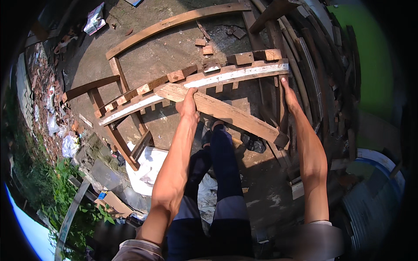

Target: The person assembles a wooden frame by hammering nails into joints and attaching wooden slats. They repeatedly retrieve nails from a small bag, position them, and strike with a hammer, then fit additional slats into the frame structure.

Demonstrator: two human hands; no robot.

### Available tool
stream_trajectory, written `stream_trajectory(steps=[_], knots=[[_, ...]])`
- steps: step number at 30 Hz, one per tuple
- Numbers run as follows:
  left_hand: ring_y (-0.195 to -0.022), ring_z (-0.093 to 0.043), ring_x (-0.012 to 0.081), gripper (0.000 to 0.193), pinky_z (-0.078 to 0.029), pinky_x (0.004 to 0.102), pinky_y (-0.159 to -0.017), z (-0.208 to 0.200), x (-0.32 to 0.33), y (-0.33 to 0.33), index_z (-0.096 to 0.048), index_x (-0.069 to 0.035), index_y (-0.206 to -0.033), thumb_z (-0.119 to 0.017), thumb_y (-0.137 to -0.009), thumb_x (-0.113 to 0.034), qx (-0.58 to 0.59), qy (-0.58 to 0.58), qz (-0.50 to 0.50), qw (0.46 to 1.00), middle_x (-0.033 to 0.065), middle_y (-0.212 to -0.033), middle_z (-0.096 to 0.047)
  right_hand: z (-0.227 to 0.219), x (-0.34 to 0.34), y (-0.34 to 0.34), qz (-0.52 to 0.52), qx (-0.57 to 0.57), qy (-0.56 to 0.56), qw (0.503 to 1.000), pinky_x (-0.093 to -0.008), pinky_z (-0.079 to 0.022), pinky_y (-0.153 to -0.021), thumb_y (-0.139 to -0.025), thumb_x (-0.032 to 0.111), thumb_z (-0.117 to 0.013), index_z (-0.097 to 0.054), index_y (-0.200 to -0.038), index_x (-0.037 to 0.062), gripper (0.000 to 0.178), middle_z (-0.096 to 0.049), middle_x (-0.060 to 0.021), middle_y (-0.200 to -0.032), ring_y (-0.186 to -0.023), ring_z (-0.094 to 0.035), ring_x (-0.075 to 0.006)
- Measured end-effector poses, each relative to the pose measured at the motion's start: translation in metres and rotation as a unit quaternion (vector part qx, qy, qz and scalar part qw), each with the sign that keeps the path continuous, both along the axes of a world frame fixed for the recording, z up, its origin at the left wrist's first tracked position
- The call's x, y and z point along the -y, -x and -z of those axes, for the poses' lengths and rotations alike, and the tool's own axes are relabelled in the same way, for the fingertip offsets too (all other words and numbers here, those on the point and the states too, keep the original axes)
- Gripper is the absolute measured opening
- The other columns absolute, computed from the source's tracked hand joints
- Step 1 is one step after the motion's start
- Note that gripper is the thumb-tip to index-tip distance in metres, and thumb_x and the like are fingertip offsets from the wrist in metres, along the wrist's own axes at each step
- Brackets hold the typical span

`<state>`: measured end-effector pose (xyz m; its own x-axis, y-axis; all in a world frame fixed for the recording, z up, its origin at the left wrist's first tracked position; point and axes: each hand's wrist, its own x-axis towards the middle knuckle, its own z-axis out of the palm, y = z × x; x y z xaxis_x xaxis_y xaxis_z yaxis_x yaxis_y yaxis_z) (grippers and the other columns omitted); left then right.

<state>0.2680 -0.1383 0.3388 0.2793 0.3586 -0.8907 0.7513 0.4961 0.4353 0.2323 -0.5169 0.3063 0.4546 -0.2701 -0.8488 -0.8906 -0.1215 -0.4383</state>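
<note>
My left hand [188, 105] is closed round a short brown plank [230, 114] near its upper end. The plank slants down to the right, its far end lying over or against the white-painted beam of a wooden frame. The white-painted beam [217, 77] runs across in front of me, with several small wood blocks [183, 73] in a row along its far edge. At the beam's right end is my right hand [291, 96], its thumb beside the corner and a dark upright post [280, 89]. Its other fingers are hidden, so its grip does not show.
A long curved-looking rail [178, 21] of the frame lies beyond. Loose wood offcuts [207, 50] are on the ground. Stacked poles and boards [305, 65] line the right. A white sack [148, 172] and rubble [48, 104] lie left, and a blue-rimmed metal drum [374, 204] stands lower right.
</note>
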Motion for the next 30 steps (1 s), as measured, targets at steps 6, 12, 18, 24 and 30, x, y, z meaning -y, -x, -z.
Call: stream_trajectory(steps=[6, 12, 18, 24, 30], knots=[[-0.102, -0.063, 0.0261, 0.064, -0.051, 0.0357, -0.089, 0.021, 0.011, 0.013, -0.052, 0.012, -0.123, -0.079, -0.073, -0.016, 0.036, -0.056, 0.002, 0.998, 0.0176, -0.118, -0.061, 0.028, 0.009, 0.014, -0.008, -0.030, 0.101, 0.994, -0.0376, -0.036, -0.106, -0.082, 0.075, -0.050, -0.054, -0.130, -0.0074, 0.096, -0.054, -0.0257, -0.132, -0.126, -0.050, -0.0345], [-0.094, -0.063, 0.0212, 0.068, -0.052, 0.0343, -0.079, 0.009, -0.021, 0.028, -0.051, 0.010, -0.121, -0.075, -0.083, -0.041, 0.053, 0.036, 0.194, 0.979, 0.0154, -0.109, -0.063, -0.020, -0.042, 0.065, -0.058, 0.092, 0.313, 0.943, -0.0417, -0.038, -0.104, -0.088, 0.050, -0.058, -0.047, -0.135, -0.0014, 0.070, -0.054, -0.0261, -0.130, -0.124, -0.050, -0.0386], [-0.104, -0.060, 0.0211, 0.065, -0.048, 0.0354, -0.089, -0.014, -0.068, 0.085, -0.048, 0.000, -0.125, -0.062, -0.089, -0.053, 0.025, -0.008, 0.347, 0.938, 0.0140, -0.120, -0.059, -0.052, -0.099, 0.174, -0.247, 0.112, 0.422, 0.865, -0.0541, -0.020, -0.113, -0.087, 0.053, -0.060, -0.040, -0.140, 0.0039, 0.075, -0.031, -0.0237, -0.149, -0.140, -0.025, -0.0406], [-0.106, -0.061, 0.0226, 0.054, -0.048, 0.0370, -0.091, -0.019, -0.118, 0.218, -0.054, -0.002, -0.119, -0.061, -0.092, -0.048, -0.045, 0.027, 0.349, 0.936, 0.0153, -0.120, -0.062, -0.043, -0.107, 0.197, -0.248, 0.007, 0.373, 0.894, -0.0577, -0.007, -0.116, -0.081, 0.069, -0.057, -0.012, -0.154, 0.0129, 0.102, -0.001, -0.0261, -0.158, -0.146, 0.001, -0.0430], [-0.089, -0.063, 0.0146, 0.044, -0.050, 0.0305, -0.077, -0.009, -0.125, 0.340, -0.056, -0.003, -0.114, -0.064, -0.092, -0.041, -0.135, 0.029, 0.322, 0.936, 0.0069, -0.104, -0.065, -0.023, -0.101, 0.200, -0.274, -0.064, 0.338, 0.898, -0.0629, 0.003, -0.112, -0.061, 0.083, -0.065, 0.014, -0.152, 0.0122, 0.140, 0.020, -0.0299, -0.154, -0.143, 0.019, -0.0468]])
